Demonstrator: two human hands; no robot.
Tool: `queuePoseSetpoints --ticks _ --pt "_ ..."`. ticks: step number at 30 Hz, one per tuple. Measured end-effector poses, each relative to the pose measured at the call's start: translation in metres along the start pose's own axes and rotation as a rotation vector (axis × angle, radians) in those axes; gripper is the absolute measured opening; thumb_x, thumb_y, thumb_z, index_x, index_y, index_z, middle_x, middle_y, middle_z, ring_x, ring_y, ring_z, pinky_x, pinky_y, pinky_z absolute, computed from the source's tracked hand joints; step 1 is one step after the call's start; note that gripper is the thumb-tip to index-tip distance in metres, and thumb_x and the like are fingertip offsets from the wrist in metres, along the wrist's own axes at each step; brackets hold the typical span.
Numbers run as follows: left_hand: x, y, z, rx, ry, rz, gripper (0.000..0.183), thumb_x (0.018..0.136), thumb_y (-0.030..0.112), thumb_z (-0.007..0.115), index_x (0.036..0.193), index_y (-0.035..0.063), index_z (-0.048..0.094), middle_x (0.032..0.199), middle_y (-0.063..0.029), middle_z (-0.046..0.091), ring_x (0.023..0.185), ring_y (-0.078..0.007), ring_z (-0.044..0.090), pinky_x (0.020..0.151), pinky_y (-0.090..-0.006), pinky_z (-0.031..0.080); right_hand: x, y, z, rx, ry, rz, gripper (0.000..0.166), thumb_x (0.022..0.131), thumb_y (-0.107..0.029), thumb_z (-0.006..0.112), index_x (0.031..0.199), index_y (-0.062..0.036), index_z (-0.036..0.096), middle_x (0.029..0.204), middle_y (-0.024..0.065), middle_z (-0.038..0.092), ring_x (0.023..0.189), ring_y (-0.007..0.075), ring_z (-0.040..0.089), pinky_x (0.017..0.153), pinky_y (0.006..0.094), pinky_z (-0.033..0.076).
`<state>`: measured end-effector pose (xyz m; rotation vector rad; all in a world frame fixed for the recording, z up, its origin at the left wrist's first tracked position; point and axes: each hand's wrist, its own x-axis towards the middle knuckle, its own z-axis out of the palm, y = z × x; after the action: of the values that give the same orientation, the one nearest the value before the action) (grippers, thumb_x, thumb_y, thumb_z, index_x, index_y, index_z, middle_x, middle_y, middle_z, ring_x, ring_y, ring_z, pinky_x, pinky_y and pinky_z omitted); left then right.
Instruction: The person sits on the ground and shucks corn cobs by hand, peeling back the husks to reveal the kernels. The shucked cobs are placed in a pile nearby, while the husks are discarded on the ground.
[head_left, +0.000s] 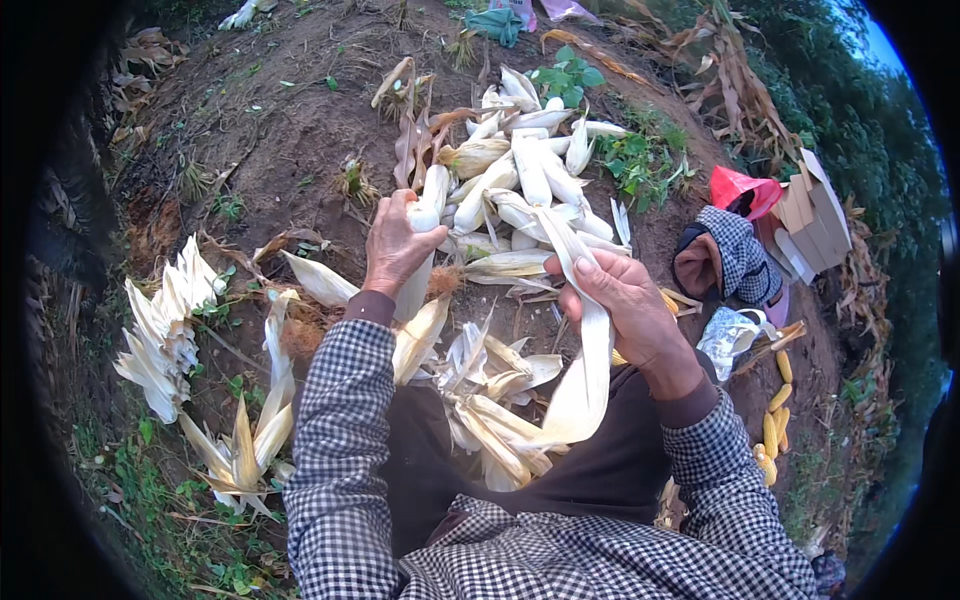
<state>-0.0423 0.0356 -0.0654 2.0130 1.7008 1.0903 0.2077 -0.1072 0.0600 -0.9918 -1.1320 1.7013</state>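
Observation:
My left hand (400, 244) grips a husk-covered ear of corn (424, 217) at the near left edge of a heap. Between the thumb and fingers of my right hand (619, 304) is a long, pale strip of corn husk (592, 360), its broad end hanging towards my lap. Beyond both hands lies the heap of unshelled corn ears (532, 172), most still wrapped in pale husk. Loose husks (487, 405) are piled between my knees, with brown corn silk (304, 337) on the soil to their left.
Peeled yellow cobs (770, 435) lie in a row at the right. Nearby are a clear plastic bag (731, 337), a checked cloth item (739, 255), a red bag (742, 191) and cardboard (817, 217). More husks (165, 330) lie at left; green plants (634, 161) grow beside the heap.

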Motion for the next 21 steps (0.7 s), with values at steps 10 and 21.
queuePoseSetpoints --ticks 10,21 --pt "-0.007 0.017 -0.06 -0.444 -0.08 -0.174 0.066 0.07 0.033 0.078 0.121 -0.0021 0.055 0.1 -0.0185 0.065 0.084 -0.0239 0.068 0.073 -0.0365 0.057 0.009 0.102 -0.047 -0.24 0.148 0.206 0.047 0.093 -0.001 0.052 0.139 0.0 0.04 0.114 0.0108 0.057 0.09 0.0135 0.063 0.074 0.0258 0.055" --pt "-0.008 0.021 -0.063 -0.704 -0.006 -0.187 0.057 0.074 0.034 0.078 0.115 0.0002 0.059 0.096 -0.0126 0.065 0.082 -0.0197 0.066 0.074 -0.0322 0.054 0.051 0.075 -0.03 -0.494 0.176 -0.07 0.042 0.096 -0.014 0.055 0.13 0.008 0.047 0.117 0.0151 0.061 0.093 0.017 0.064 0.081 0.0272 0.054"
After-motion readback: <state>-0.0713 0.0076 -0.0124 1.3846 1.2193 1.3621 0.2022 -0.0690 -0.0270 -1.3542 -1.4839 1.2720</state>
